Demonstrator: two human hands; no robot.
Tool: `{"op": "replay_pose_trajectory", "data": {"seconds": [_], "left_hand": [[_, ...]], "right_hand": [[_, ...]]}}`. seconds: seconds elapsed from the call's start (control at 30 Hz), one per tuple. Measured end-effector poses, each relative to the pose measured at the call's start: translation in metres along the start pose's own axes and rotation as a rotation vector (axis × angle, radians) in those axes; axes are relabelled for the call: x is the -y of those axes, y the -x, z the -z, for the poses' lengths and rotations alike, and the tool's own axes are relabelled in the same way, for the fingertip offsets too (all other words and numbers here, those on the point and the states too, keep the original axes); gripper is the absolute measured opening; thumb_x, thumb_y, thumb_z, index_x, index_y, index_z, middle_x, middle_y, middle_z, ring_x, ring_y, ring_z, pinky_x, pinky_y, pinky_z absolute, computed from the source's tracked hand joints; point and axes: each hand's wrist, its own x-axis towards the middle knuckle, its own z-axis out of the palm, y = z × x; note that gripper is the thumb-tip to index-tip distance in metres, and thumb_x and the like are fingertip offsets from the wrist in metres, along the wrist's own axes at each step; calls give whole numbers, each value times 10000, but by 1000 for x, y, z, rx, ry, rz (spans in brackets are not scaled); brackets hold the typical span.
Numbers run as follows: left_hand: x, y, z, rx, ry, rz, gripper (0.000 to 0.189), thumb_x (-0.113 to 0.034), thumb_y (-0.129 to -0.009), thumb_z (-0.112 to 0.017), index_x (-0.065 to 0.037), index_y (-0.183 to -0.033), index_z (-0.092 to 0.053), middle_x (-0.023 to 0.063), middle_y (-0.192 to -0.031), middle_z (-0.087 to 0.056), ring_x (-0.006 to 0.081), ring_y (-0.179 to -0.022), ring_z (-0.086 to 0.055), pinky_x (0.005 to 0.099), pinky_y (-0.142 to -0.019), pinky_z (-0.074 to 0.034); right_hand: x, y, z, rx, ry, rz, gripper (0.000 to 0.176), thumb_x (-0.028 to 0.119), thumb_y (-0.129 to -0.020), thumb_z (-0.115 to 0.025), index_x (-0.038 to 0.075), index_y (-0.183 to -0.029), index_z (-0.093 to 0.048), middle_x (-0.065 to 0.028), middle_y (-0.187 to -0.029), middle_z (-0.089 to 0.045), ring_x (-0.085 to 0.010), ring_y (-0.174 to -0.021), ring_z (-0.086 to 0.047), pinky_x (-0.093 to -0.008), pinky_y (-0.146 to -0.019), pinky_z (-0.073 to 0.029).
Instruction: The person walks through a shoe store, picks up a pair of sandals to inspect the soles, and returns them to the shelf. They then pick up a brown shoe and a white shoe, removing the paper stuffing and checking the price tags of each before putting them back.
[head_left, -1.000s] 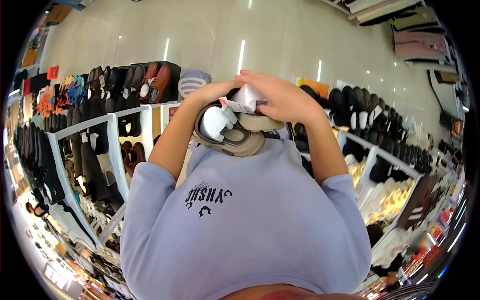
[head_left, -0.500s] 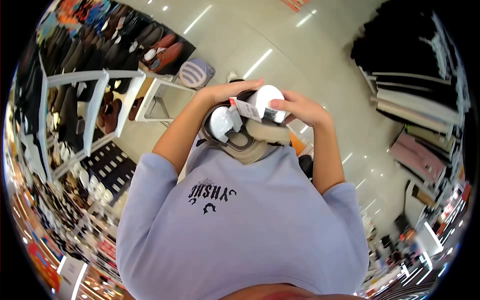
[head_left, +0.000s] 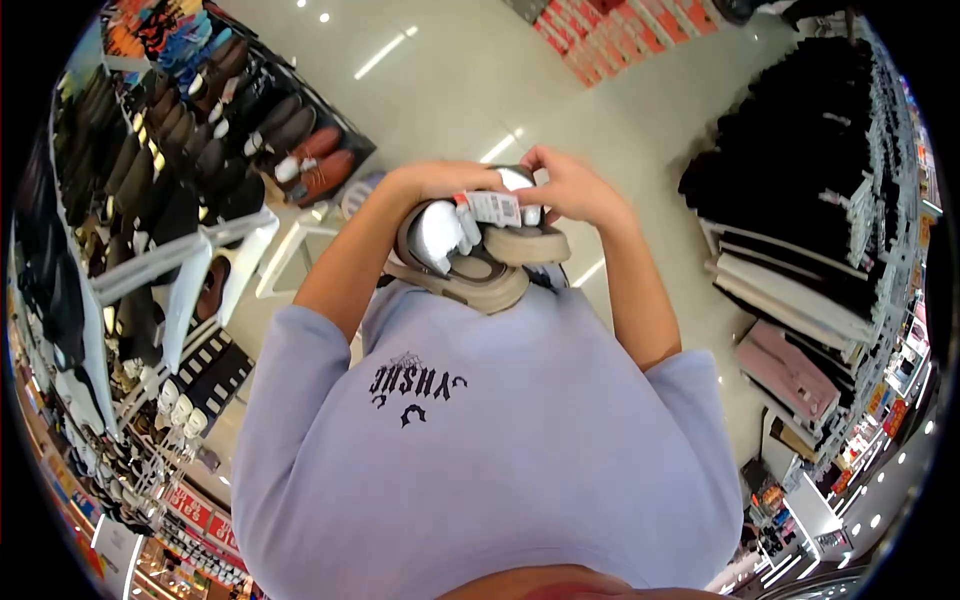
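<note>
A pair of beige-soled, grey sandals (head_left: 462, 290) is held close in front of my chest. White stuffing (head_left: 437, 235) fills their uppers, and a white price tag (head_left: 492, 208) with a red end lies across them. My left hand (head_left: 445, 180) wraps over the far side of the pair, its fingertips partly hidden behind. On the right, my right hand (head_left: 572, 190) grips the upper of the right-hand sandal (head_left: 525, 246) between thumb and fingers, close to the tag.
Shoe racks (head_left: 200, 240) run along the left, with reddish-brown shoes (head_left: 325, 165) at a display corner. A white stool-like frame (head_left: 292, 255) stands by them. Dark hanging clothes (head_left: 770, 150) and a pink folded garment (head_left: 790, 370) are on the right. Orange-red items (head_left: 620, 35) lie ahead.
My right hand has shifted from the front of the white stuffing to the far edge of the right-hand sandal. That sandal has tilted, showing less stuffing. The view has turned, bringing in the orange-red items.
</note>
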Motion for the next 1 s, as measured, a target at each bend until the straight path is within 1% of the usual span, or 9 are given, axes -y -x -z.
{"op": "replay_pose_trajectory", "data": {"seconds": [0.07, 0.23, 0.27, 0.3, 0.4, 0.57, 0.7, 0.77, 1.0], "left_hand": [[-34, 16, 26, -81, -121, -57, 454, -361, -778, -576, -51, -1108, -606, 58, -1013, -625, 126, -884, -570, 245, -752, -444], [-52, 3, 77, -60, 73, -13, 621, -440, -784, -601, -88, -1283, -488, 72, -1142, -577, 150, -1008, -545, 229, -809, -417], [-58, 5, 87, -145, -79, -96, 640, -466, -776, -606, -90, -1281, -489, 83, -1117, -584, 138, -970, -545, 242, -762, -429], [-67, 6, 99, -163, -83, -27, 673, -489, -758, -621, -85, -1280, -488, 90, -1104, -585, 136, -938, -542, 252, -724, -437], [-92, -6, 123, -188, -122, 57, 740, -552, -722, -633, -76, -1272, -495, 107, -1084, -586, 138, -884, -534, 276, -657, -449], [-134, -41, 182, -283, -205, 83, 819, -649, -685, -612, -70, -1256, -512, 118, -1045, -591, 151, -830, -535, 280, -600, -451], [-166, -52, 214, -689, -529, 55, 802, -643, -654, -626, -84, -1224, -547, 119, -986, -600, 164, -762, -573, 262, -576, -447], [-191, -39, 226, -428, 44, 36, 765, -539, -687, -660, -68, -1266, -492, 111, -1052, -593, 167, -876, -560, 258, -687, -466], [-160, -59, 257, -675, 258, -92, 558, -236, -781, -609, -30, -1277, -458, 118, -1128, -579, 157, -949, -553, 244, -815, -437]], "right_hand": [[22, -34, 22, 41, 48, -61, 382, 200, -732, -705, 27, -1012, -510, -51, -1005, -558, -141, -844, -578, -283, -573, -530], [28, -88, 64, 245, -136, 51, 442, 229, -745, -713, 56, -1089, -496, -40, -1070, -526, -135, -909, -542, -268, -665, -496], [36, -101, 73, 312, -191, 26, 480, 246, -750, -711, 59, -1131, -487, -49, -1114, -518, -148, -962, -528, -279, -681, -500], [41, -111, 79, 313, -181, 21, 573, 272, -772, -687, 71, -1249, -442, -76, -1185, -500, -181, -1045, -492, -311, -711, -507], [49, -148, 102, 418, -228, -77, 611, 279, -790, -662, 81, -1311, -411, -111, -1217, -487, -205, -1075, -474, -348, -732, -513], [73, -213, 171, 533, -240, -3, 578, 252, -783, -649, 35, -1278, -444, -124, -1155, -535, -224, -1039, -529, -397, -723, -540], [102, -243, 214, 472, -241, 50, 514, 214, -785, -670, 37, -1223, -469, -108, -1127, -537, -185, -960, -554, -313, -608, -535], [117, -266, 227, 464, -114, 68, 496, 205, -763, -687, 40, -1185, -485, -113, -1127, -537, -191, -968, -552, -319, -602, -535], [160, -336, 233, 471, 379, 147, 528, 233, -721, -723, 34, -1157, -501, -151, -1113, -566, -229, -923, -589, -341, -653, -526]]}}
